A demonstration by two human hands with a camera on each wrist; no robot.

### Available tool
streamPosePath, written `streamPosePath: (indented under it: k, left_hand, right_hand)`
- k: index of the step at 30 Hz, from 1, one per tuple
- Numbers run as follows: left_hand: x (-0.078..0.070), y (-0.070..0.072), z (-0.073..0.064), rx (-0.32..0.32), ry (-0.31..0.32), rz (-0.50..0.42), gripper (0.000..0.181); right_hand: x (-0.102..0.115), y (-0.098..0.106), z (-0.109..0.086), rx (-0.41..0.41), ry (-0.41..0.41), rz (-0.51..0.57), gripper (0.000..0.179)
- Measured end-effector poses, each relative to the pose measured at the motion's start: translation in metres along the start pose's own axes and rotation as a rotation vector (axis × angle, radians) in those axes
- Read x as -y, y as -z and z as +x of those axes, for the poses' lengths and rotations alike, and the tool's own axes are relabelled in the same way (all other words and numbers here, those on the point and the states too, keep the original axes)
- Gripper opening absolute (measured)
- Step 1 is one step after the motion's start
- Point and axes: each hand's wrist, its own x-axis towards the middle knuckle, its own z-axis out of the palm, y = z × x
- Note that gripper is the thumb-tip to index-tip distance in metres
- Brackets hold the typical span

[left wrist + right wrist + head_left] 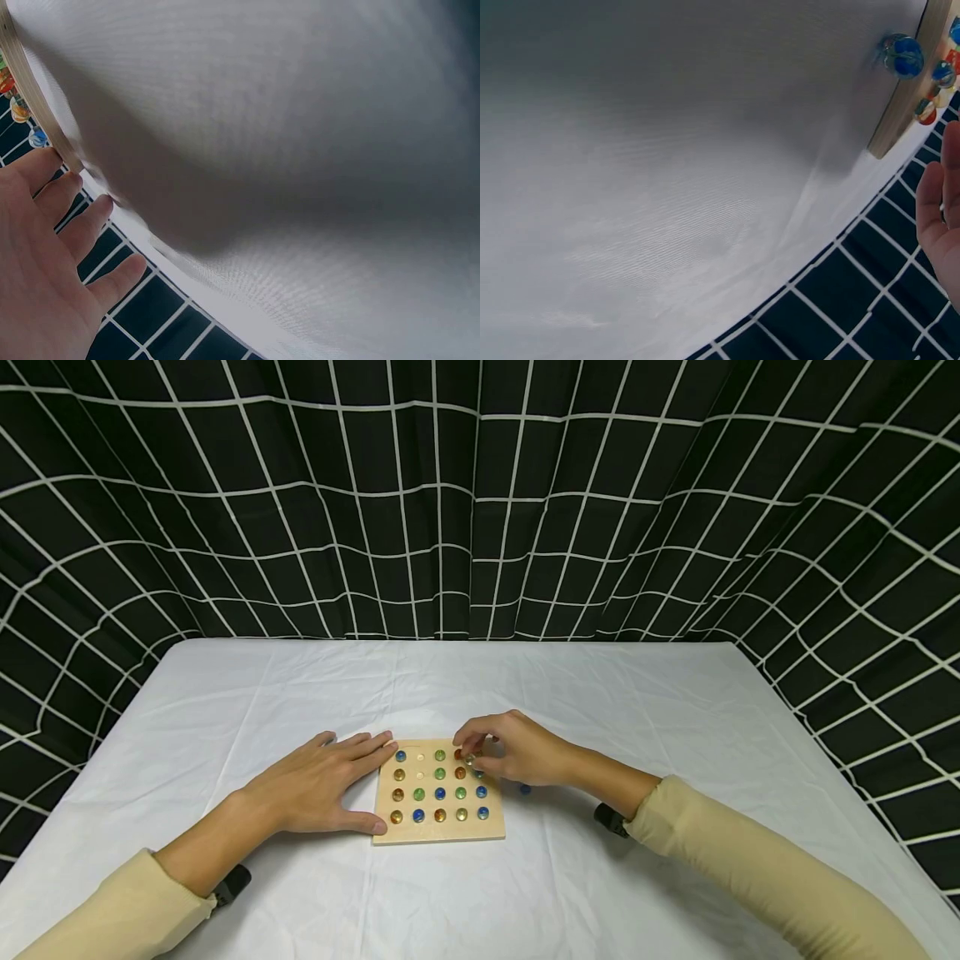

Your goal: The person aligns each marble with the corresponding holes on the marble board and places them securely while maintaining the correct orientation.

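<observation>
A square wooden board (pixel 438 833) lies flat on the table with rows of coloured glass marbles in its hollows. My left hand (pixel 318 781) rests along the board's left side, fingers straight and spread, fingertips on the top left corner and thumb at the bottom left. Over the board's upper right part, my right hand (pixel 517 750) pinches a clear marble (pixel 469 760) between thumb and fingers. The hand partly hides the marbles at that corner. Two bare hollows (pixel 420 766) show in the second column. In the right wrist view, the right hand (pixel 941 217) shows only partly.
One loose blue marble (pixel 525 789) lies on the white tablecloth (pixel 600 710) just right of the board, also visible in the right wrist view. A black curtain (pixel 450 510) with a white grid hangs behind and around the table.
</observation>
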Motion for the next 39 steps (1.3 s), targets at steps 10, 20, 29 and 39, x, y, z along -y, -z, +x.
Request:
streamPosePath:
  k: [10,20,29,39]
  left_hand:
    - [0.0,0.0,0.0,0.004,-0.001,-0.002,0.109]
    - [0.0,0.001,-0.001,0.01,0.002,-0.004,0.108]
    - [0.0,0.001,-0.001,0.014,0.003,-0.007,0.108]
    - [0.0,0.002,-0.001,0.005,-0.009,0.005,0.107]
  right_hand:
    - [0.006,-0.008,0.012,0.013,0.04,0.044,0.027]
    - [0.013,-0.018,0.024,0.041,0.038,0.022,0.026]
    - [0.018,-0.026,0.033,0.081,0.03,-0.015,0.026]
    - [0.024,-0.03,0.041,0.099,0.043,-0.063,0.026]
